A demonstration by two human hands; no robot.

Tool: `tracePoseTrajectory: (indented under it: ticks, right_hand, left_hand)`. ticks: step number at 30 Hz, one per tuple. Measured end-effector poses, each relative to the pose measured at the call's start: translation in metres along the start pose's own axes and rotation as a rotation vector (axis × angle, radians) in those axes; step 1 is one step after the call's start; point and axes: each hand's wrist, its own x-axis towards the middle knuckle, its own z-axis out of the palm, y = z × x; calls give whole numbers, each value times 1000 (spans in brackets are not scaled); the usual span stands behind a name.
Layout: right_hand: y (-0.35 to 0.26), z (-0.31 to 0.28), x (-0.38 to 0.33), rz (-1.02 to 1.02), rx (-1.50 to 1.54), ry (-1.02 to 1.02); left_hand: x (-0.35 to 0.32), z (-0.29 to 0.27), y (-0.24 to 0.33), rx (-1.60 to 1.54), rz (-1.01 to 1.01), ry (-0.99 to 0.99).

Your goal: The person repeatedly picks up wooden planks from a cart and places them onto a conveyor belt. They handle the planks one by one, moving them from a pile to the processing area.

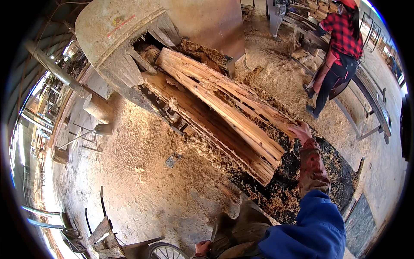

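Rough slabs of split wood lie side by side, sloping from a large machine's opening toward me. My right hand is closed on the near right end of a ragged wood slab, fingers over its edge. Left of it lie a pale slab and a darker, bark-edged slab, both untouched by my hands. The near ends rest over a black belt strewn with chips. Low beside my leg is my left hand, apart from the wood; its fingers are mostly hidden.
Slatted flaps hang at the opening of the beige machine. Sawdust covers the floor. A person in a red checked shirt stands far right by a metal-framed bench. A wheeled cart, log stump and shovel stand at left.
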Motion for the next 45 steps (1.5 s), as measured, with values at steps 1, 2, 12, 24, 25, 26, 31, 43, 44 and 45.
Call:
tracePoseTrajectory:
  ticks: [1, 2, 12, 24, 25, 26, 31, 43, 44, 45]
  right_hand:
    - [-8, -4, -4, -30, -19, 14]
    - [5, -7, 2, -85, -11, 30]
    - [-1, 32, -80, -432, -175, 239]
    - [80, 18, -95, -96, -300, 281]
    - [75, 22, -107, -136, -288, 303]
    - [55, 33, -123, -183, -266, 325]
    - [46, 91, -185, -250, -57, 267]
    - [46, 271, -298, -178, -404, -184]
    - [59, 280, -301, -218, -284, -173]
    - [70, 287, -304, -219, -253, -179]
  left_hand:
    - [4, 1, 0, -10, -5, 10]
    - [9, 2, 1, -23, -3, 17]
    - [14, 8, 8, 5, 34, 38]
    - [31, 7, 34, -249, -3, -110]
    - [28, 9, 33, -260, -27, -100]
    - [35, 8, 21, -306, -4, -104]
    - [45, -4, 4, -289, 20, -148]
    - [62, -109, -90, -493, -7, -141]
    - [64, -119, -102, -503, -18, -130]
    - [66, -128, -116, -513, -30, -119]
